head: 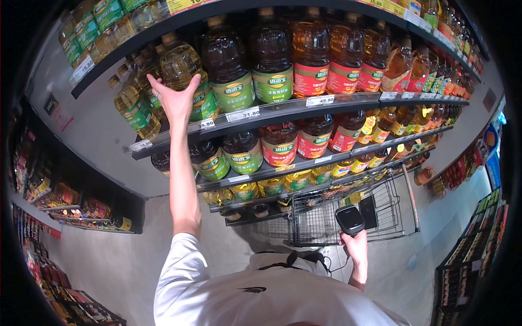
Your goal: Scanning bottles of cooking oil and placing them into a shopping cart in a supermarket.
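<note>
My left hand (175, 95), fingers spread, reaches up to the shelf at a large bottle of pale cooking oil (181, 61) with a green label. Thumb and fingers lie at either side of the bottle's lower part; whether they press on it I cannot tell. Left of it stand smaller oil bottles (136, 108), and to its right a dark oil bottle with a green label (230, 65). Low at the right, my right hand (355, 246) grips a black handheld scanner (350, 220) with a cable, in front of the shopping cart.
A wire shopping cart (299, 242) stands at the lower right, with a yellow-capped bottle (352, 198) and a dark flat panel in it. The shelf edge (281, 106) bears price tags. More oil bottles fill the shelves above and below. Other stocked shelves (469, 252) stand at both sides.
</note>
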Available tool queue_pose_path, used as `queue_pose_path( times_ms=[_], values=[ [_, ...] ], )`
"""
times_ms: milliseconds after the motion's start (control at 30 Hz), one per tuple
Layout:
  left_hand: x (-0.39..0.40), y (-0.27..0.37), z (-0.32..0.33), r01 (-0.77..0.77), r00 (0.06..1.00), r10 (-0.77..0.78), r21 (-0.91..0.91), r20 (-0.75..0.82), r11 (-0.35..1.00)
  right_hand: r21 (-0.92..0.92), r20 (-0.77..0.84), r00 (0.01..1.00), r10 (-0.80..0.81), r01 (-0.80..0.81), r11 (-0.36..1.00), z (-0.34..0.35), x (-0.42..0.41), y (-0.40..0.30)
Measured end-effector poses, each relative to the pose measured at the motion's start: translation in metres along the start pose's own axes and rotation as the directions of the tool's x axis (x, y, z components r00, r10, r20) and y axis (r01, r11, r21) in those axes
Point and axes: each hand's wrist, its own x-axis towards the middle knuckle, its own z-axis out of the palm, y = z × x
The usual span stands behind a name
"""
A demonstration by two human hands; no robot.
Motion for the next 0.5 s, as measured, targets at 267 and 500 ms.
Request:
queue_pose_path(
  times_ms=[267, 500],
  values=[
    [0.011, -0.002, 0.010, 0.037, 0.999, -0.036, -0.027, 0.036, 0.999, -0.020, -0.044, 0.999, 0.000, -0.001, 1.000, -0.008, -0.008, -0.009],
    [0.023, -0.027, 0.000, 0.070, 0.975, -0.006, -0.283, 0.222, 0.957, -0.084, -0.086, 0.996, 0.000, -0.007, 0.996, -0.013, -0.024, 0.004]
  ],
)
